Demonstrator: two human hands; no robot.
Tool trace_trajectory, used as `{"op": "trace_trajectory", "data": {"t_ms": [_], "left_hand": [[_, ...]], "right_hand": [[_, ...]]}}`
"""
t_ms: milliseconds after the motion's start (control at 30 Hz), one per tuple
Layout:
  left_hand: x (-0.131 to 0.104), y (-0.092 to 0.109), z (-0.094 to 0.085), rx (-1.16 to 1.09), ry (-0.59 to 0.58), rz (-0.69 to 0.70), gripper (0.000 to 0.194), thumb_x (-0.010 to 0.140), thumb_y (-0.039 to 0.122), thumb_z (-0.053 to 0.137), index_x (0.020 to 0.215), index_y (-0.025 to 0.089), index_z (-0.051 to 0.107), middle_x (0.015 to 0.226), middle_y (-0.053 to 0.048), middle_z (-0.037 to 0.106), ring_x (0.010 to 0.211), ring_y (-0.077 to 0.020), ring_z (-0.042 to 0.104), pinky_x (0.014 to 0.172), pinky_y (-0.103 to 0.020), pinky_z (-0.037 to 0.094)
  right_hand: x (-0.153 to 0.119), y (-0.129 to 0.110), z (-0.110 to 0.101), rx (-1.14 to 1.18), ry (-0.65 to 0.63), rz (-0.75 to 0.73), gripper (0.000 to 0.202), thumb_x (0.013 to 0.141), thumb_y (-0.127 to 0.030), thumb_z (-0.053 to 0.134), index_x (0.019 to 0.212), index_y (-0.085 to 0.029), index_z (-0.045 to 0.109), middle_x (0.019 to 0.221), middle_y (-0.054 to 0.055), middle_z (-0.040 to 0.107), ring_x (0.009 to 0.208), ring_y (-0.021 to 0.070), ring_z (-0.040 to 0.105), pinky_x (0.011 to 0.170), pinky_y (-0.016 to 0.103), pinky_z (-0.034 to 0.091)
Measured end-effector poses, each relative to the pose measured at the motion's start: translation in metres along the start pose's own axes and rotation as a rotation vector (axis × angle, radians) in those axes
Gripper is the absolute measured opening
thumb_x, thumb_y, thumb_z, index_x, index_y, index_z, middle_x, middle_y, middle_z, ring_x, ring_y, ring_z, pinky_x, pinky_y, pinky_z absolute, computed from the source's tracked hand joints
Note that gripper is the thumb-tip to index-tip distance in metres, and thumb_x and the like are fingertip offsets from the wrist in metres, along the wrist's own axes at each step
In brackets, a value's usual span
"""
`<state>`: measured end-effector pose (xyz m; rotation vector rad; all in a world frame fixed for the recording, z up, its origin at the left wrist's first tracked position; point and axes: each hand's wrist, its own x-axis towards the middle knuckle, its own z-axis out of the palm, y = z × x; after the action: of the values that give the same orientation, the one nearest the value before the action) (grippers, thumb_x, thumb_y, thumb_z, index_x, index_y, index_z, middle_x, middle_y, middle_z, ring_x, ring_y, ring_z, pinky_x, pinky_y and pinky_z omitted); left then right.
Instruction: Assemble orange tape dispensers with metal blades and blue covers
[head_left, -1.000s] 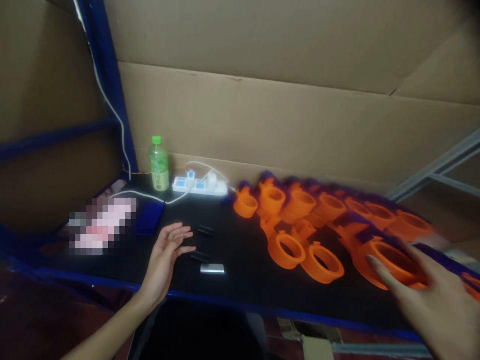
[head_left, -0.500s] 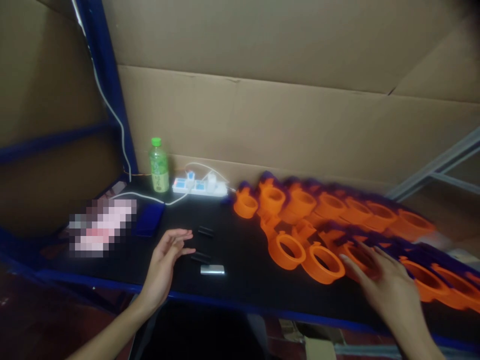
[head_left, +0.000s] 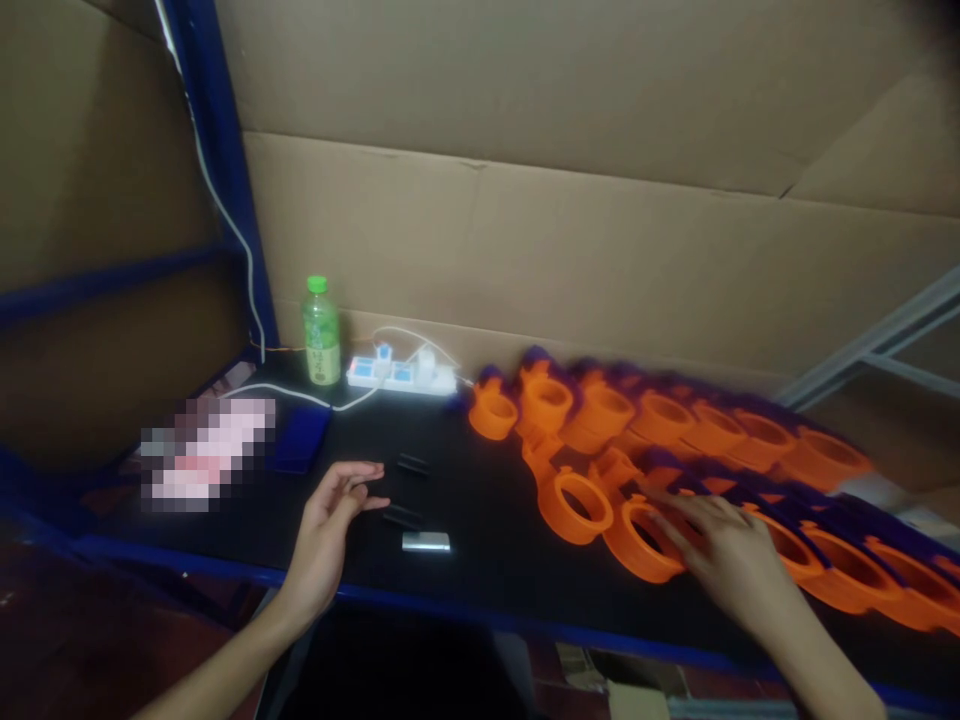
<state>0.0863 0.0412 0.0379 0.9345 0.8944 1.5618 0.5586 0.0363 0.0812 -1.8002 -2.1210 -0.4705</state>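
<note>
My left hand hovers over the black table mat, fingers apart and nothing in it. Just right of its fingertips lie a small black bar, a second black bar and a silver piece. On the right, my right hand is over the front row of orange rings with blue parts, its fingers spread above one orange ring. Whether the fingertips touch that ring is unclear. To its left stands another orange ring.
Behind are a green-capped bottle, a white power strip with cables and a back row of orange rings. A dark blue flat object lies left, beside a pixelated pink area. Cardboard walls the back.
My right hand has moved left along the front row, from above a farther-right ring to the ring now under its fingers. My left hand has hardly moved.
</note>
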Motion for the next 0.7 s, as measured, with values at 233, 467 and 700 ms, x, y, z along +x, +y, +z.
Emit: {"op": "trace_trajectory", "data": {"t_ms": [233, 467, 700], "left_hand": [[0.0, -0.001, 0.0, 0.002, -0.009, 0.0, 0.018, 0.087, 0.036, 0.069, 0.097, 0.021, 0.072, 0.114, -0.009, 0.07, 0.11, -0.0288, 0.065, 0.088, -0.045, 0.06], [-0.001, 0.002, -0.002, -0.058, -0.027, -0.036, 0.019, 0.086, 0.034, 0.072, 0.097, 0.019, 0.074, 0.099, -0.008, 0.073, 0.091, -0.0247, 0.069, 0.08, -0.04, 0.06], [-0.008, 0.012, 0.003, -0.15, -0.325, -0.065, 0.052, 0.085, 0.045, 0.071, 0.13, 0.02, 0.065, 0.124, -0.018, 0.07, 0.113, -0.0367, 0.065, 0.085, -0.046, 0.057]], "right_hand": [[0.0, -0.003, -0.017, -0.071, 0.213, -0.032, 0.042, 0.095, -0.051, 0.049, 0.088, -0.02, 0.077, 0.087, 0.012, 0.075, 0.082, 0.0275, 0.065, 0.072, 0.039, 0.047], [0.005, -0.103, -0.054, 0.258, 0.54, -0.123, 0.01, 0.089, -0.029, 0.068, 0.094, -0.022, 0.072, 0.09, 0.008, 0.073, 0.084, 0.0243, 0.067, 0.08, 0.039, 0.051], [0.021, -0.234, -0.053, 0.887, 0.198, -0.312, 0.022, 0.09, -0.009, 0.064, 0.104, -0.024, 0.071, 0.096, 0.005, 0.072, 0.09, 0.018, 0.065, 0.079, 0.033, 0.054]]}}
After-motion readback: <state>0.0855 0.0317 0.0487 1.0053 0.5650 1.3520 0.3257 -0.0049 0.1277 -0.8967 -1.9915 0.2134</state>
